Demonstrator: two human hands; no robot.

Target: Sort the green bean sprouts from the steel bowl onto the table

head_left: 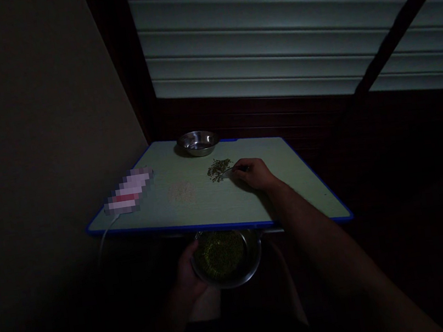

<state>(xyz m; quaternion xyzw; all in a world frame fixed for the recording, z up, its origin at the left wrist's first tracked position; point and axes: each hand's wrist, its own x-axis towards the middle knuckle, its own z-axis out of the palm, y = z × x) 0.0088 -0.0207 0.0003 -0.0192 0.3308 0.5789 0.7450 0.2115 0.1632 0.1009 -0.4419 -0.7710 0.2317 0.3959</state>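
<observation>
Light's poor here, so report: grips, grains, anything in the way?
Left grip holding metal bowl of green grains by table edge. Right grip pinching small pale item at grain pile. Nothing seen blocking pile.

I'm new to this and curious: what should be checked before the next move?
Left hand on the round silver metal bowl of green grains: ok, held.
Right hand on the small, thin, pale tool: ok, at the loose dark-green grain pile.
Pile apart from the faint whitish patch: ok.
Contents of the shiny round metal bowl on the pale-green, blue-edged table: cannot tell, too dark.
Lighting: not ok, dim.
</observation>
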